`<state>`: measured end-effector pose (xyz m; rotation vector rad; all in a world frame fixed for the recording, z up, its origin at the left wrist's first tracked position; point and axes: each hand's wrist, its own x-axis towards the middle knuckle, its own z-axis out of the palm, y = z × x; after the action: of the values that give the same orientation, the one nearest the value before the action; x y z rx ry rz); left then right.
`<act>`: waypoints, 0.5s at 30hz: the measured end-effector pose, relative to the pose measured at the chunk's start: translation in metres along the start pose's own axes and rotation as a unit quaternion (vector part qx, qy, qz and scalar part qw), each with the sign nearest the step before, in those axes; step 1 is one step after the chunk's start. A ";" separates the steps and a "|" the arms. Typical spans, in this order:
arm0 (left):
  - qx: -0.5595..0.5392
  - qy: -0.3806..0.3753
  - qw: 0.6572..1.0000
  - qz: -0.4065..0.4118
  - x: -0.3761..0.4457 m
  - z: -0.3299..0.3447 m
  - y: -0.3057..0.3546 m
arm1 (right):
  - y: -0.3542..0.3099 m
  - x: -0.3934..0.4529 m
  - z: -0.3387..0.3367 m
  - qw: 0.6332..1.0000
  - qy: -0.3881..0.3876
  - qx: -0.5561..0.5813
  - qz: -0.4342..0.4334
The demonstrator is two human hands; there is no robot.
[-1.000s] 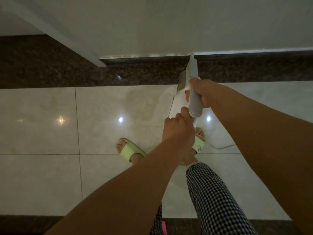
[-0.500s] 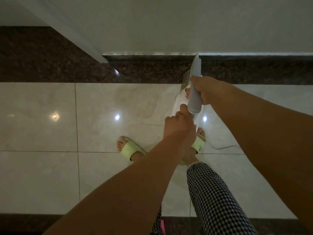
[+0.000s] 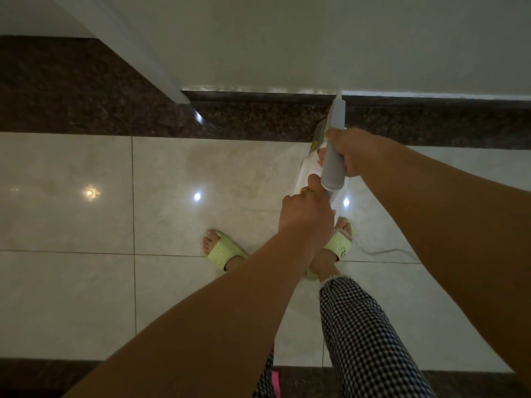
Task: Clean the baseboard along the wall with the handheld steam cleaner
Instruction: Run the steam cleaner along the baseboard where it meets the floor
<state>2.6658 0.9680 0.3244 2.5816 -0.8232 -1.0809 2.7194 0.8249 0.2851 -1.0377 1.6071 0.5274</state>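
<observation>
A white and grey handheld steam cleaner (image 3: 332, 156) points away from me, its narrow nozzle tip touching the top edge of the dark baseboard (image 3: 258, 96) where it meets the white wall. My right hand (image 3: 356, 152) grips the grey handle from the right side. My left hand (image 3: 306, 214) is curled round the rear lower end of the cleaner. Most of the white body is hidden behind both hands.
A dark speckled stone strip (image 3: 244, 119) runs along the wall's foot, beside glossy cream floor tiles (image 3: 71, 196). A white wall corner (image 3: 172, 96) juts out at left. My feet in green slippers (image 3: 222, 252) stand below, with a thin white cord (image 3: 385, 251) on the floor at right.
The view has shifted slightly, so the wall and baseboard sit lower in frame. The nozzle stays against the baseboard's top edge and both hands keep their hold.
</observation>
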 end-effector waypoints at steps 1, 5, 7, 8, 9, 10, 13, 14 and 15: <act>-0.001 -0.001 1.000 -0.001 0.000 -0.001 -0.001 | 0.000 0.000 0.001 1.000 -0.002 0.001 0.002; -0.010 0.000 1.000 -0.003 -0.001 -0.003 -0.005 | 0.000 -0.001 0.008 1.000 0.007 -0.002 0.006; -0.018 0.002 1.000 -0.001 -0.002 -0.003 -0.007 | -0.001 -0.001 0.010 1.000 0.012 -0.009 0.004; -0.022 0.002 1.000 0.000 -0.002 -0.004 -0.008 | -0.001 -0.001 0.010 1.000 0.013 -0.011 0.002; -0.025 0.002 1.000 0.000 -0.002 -0.004 -0.009 | -0.001 -0.002 0.011 1.000 0.013 -0.009 0.000; -0.024 0.002 1.000 0.000 -0.002 -0.005 -0.009 | -0.001 -0.002 0.011 1.000 0.012 -0.007 -0.002; -0.007 0.005 1.000 0.004 -0.003 -0.005 -0.012 | -0.001 -0.003 0.015 1.000 0.012 -0.008 -0.003; -0.001 0.006 1.000 0.006 -0.003 -0.005 -0.012 | -0.001 -0.003 0.015 1.000 0.013 -0.010 -0.002; 0.004 0.006 1.000 0.006 -0.003 -0.005 -0.012 | -0.001 -0.002 0.015 1.000 0.015 -0.016 -0.001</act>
<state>2.6725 0.9797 0.3248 2.5827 -0.8409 -1.0592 2.7284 0.8371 0.2828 -1.0749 1.6281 0.5403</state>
